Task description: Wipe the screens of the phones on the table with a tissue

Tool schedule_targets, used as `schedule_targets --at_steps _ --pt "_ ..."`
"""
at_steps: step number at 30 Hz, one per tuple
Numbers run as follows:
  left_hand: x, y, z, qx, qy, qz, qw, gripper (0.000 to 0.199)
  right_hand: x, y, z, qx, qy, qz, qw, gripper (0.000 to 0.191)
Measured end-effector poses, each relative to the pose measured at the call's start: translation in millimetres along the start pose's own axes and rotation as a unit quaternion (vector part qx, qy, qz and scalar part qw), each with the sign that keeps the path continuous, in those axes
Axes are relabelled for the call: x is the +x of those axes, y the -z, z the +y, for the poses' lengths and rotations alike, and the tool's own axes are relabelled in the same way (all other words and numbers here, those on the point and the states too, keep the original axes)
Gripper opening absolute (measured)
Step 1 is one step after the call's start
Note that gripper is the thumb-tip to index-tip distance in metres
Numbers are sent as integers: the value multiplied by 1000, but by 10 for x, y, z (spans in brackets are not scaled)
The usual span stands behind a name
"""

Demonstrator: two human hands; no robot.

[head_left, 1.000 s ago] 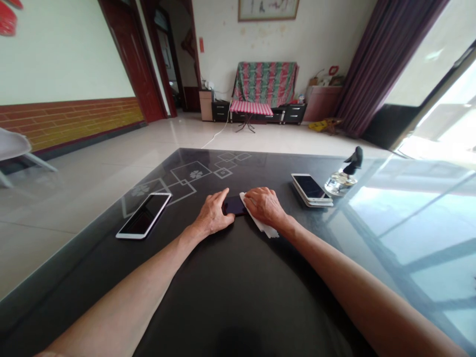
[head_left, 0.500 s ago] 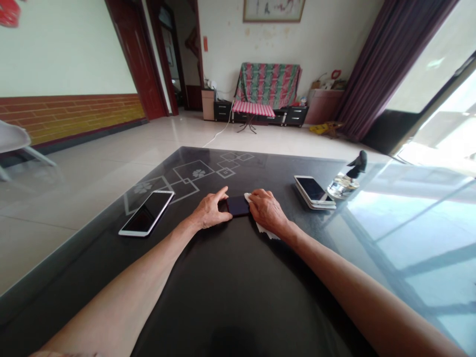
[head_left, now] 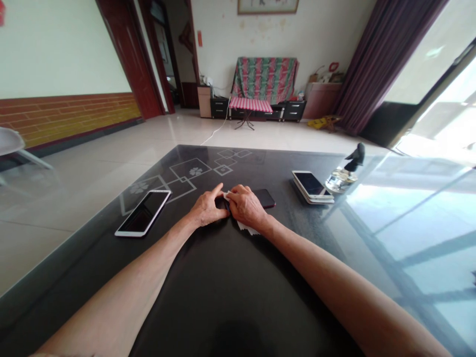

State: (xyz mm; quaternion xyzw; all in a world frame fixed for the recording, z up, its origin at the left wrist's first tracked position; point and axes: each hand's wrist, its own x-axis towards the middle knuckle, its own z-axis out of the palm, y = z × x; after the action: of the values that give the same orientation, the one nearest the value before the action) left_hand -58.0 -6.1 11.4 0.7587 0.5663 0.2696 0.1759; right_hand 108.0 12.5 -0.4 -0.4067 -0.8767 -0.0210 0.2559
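Note:
A dark smartphone (head_left: 267,198) lies flat on the black table in front of me, its right end showing past my hand. My left hand (head_left: 208,207) grips the phone's left end between thumb and fingers. My right hand (head_left: 246,204) is closed on a white tissue (head_left: 248,228) and presses it on the screen close to my left fingers. The tissue's ragged edge sticks out below the palm. The middle of the phone is hidden under my right hand.
A white-framed phone (head_left: 143,214) lies on the table (head_left: 223,277) to the left. To the right is a stack of white phones (head_left: 313,187), with a clear spray bottle (head_left: 342,173) with a black nozzle beside it. A white chair (head_left: 15,144) stands at far left.
My right hand has slid left along the phone with the tissue, toward my left hand, baring the phone's right end. My left hand keeps its hold. The view has shifted slightly.

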Motion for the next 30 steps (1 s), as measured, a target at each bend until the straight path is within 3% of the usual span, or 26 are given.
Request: schedule_targets --at_steps 4,12,23,26,30 --pt "-4 -12 -32 14 -16 -1 1000 88 -35 55 115 -16 -40 10 999 29" --pt "-3 -63 -80 25 -33 12 999 89 -111 192 442 -90 -209 -2 974 24" --pt "-3 -52 -25 24 -6 18 1000 90 -72 86 -101 -53 -77 -27 995 28" --pt "-10 -51 -26 20 -7 18 1000 93 -41 67 -90 -42 -77 -29 996 27" --pt "-3 -52 -55 17 -11 9 1000 96 -41 127 102 -41 -140 -16 989 27"
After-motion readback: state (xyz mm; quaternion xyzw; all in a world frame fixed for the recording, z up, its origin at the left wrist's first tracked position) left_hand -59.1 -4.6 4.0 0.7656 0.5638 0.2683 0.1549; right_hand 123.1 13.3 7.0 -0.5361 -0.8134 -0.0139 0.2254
